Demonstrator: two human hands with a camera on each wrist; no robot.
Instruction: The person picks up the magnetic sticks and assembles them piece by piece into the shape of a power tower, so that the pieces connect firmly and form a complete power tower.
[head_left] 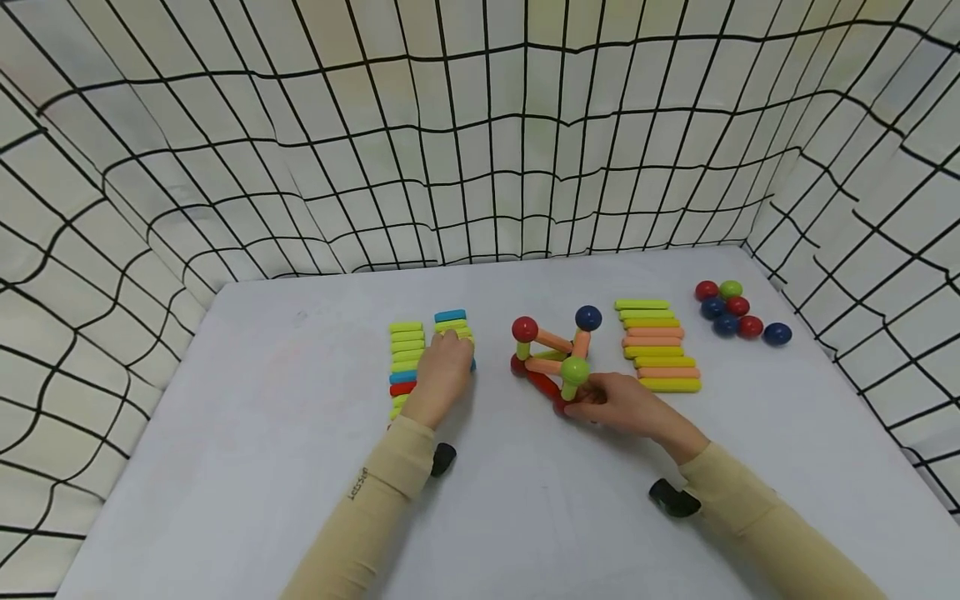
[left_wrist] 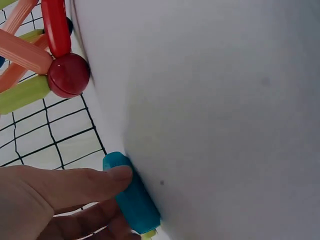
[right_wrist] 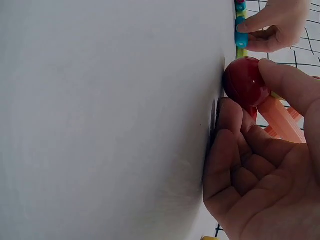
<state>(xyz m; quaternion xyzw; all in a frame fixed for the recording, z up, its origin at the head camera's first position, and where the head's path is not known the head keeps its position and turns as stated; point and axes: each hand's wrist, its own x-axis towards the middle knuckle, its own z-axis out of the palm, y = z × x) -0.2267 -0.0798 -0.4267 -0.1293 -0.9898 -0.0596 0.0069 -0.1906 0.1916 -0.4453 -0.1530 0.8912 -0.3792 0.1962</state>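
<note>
My left hand (head_left: 444, 371) is over the right-hand column of short sticks, its thumb and fingers pinching a blue stick (left_wrist: 137, 205) close to the table. A ball-and-stick frame (head_left: 543, 386) with red, orange and green sticks stands in the middle. My right hand (head_left: 626, 404) is at the frame's near corner. There its thumb and fingers grip a red ball (right_wrist: 244, 82), low against the tabletop. Red, green and blue balls top the frame's upright sticks. The fingers partly cover the near corner ball in the head view.
Short green, blue and red sticks (head_left: 407, 346) lie in a column at left, partly behind the left arm. Longer yellow, orange and green sticks (head_left: 652, 331) are lined up at right. Several loose balls (head_left: 737, 307) lie beyond them. Black wire mesh (head_left: 487, 150) encloses the white table (head_left: 225, 467).
</note>
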